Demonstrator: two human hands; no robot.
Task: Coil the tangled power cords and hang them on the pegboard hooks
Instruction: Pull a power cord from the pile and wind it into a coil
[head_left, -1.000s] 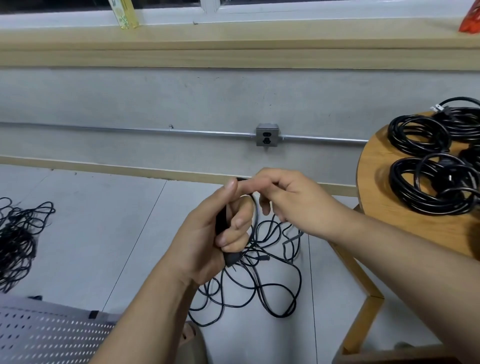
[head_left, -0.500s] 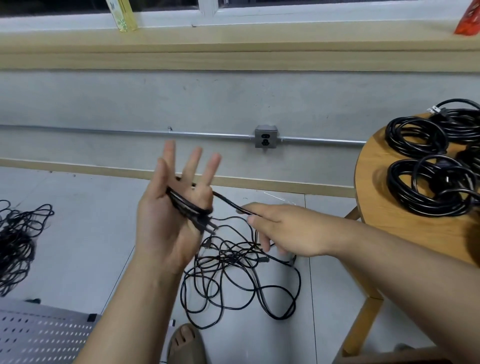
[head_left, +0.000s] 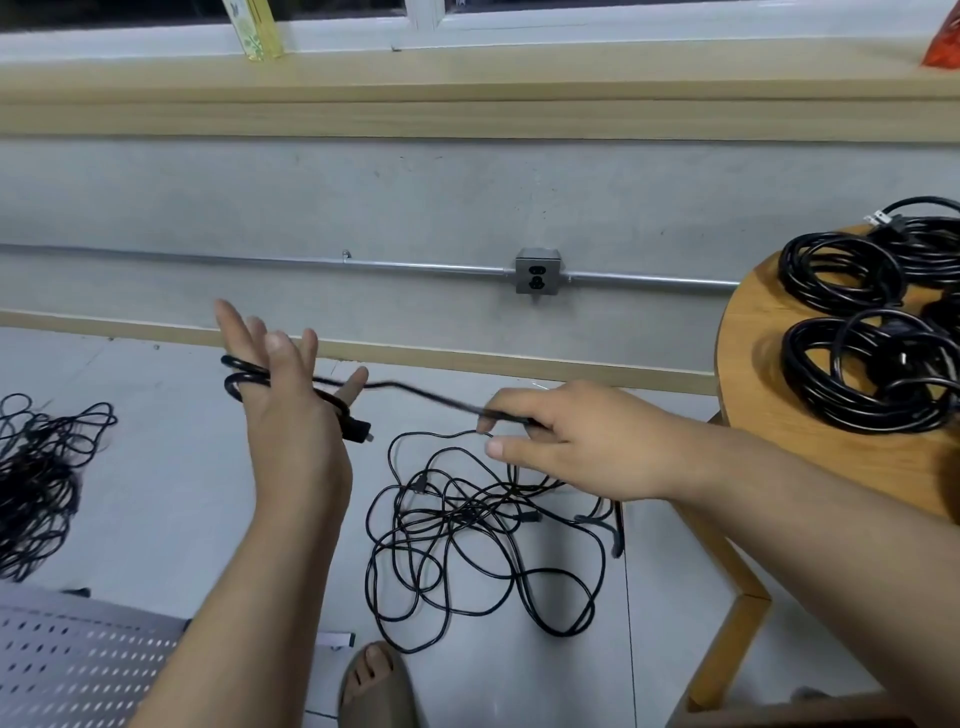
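Note:
My left hand (head_left: 288, 410) is raised with straight, spread fingers, and a black power cord (head_left: 415, 389) is looped around it, its plug (head_left: 357, 431) hanging by the thumb side. My right hand (head_left: 561, 441) pinches the same cord a short way to the right and holds it taut. Below both hands the rest of that cord lies as a tangled heap (head_left: 467, 530) on the floor. A white pegboard (head_left: 78, 665) shows at the bottom left corner.
A round wooden table (head_left: 753, 364) at the right carries coiled black cords (head_left: 857, 374). Another tangle of cords (head_left: 36, 478) lies on the floor at far left. My sandalled foot (head_left: 376, 686) is near the heap. A wall outlet (head_left: 537, 270) sits on a conduit.
My left hand opened from a grip on the plug to spread fingers and turned, and the cord now wraps around it. My right hand moved right and down, drawing the cord taut.

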